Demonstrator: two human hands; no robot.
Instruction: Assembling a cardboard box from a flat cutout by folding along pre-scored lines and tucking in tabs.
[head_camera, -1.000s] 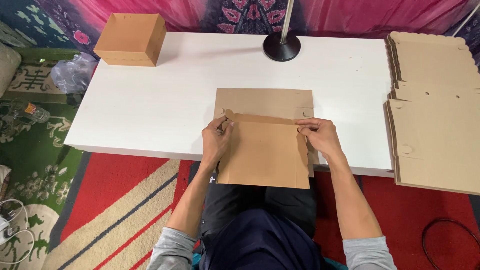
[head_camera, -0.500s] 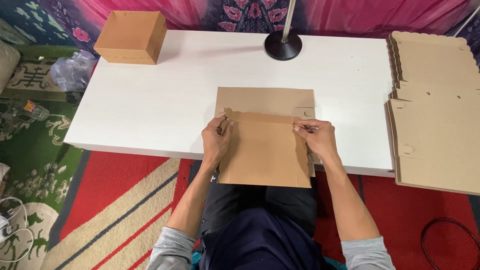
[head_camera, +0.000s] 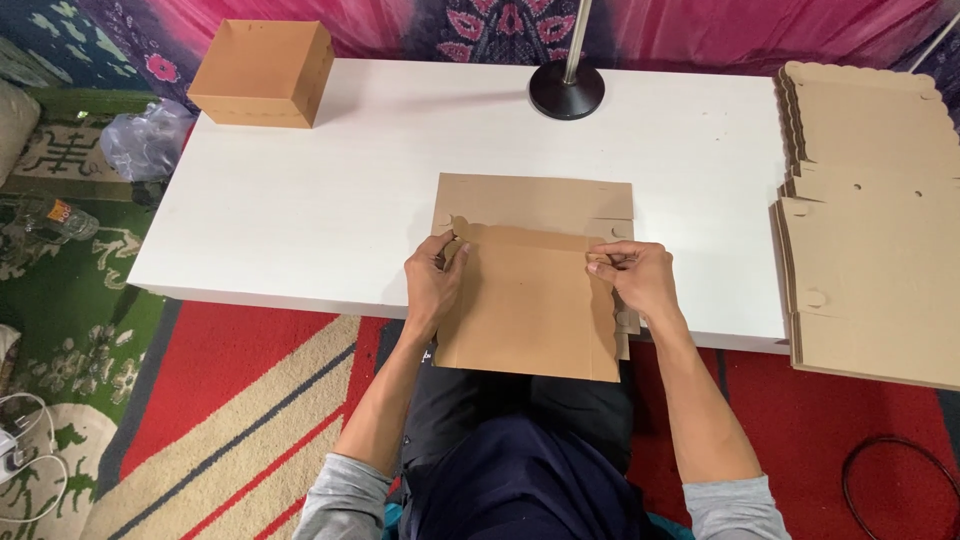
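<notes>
While flat — cardboard (head_camera: 530, 300) btwn fingers (head_camera: 452, 258)

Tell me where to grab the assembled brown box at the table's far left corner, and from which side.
Take the box from above, one hand on each of its left and right walls. It sits upright, apart from other things, with both sides free. Its smooth flat top offers no edge to pinch, so squeezing opposite walls seems safest.

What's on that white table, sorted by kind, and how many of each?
Flat brown cardboard box blank, held by left hand and right hand: 1
Assembled brown cardboard box: 1
Stack of flat brown cardboard blanks (sheets too close to count): 1
Black round lamp base: 1
Total: 4
</notes>
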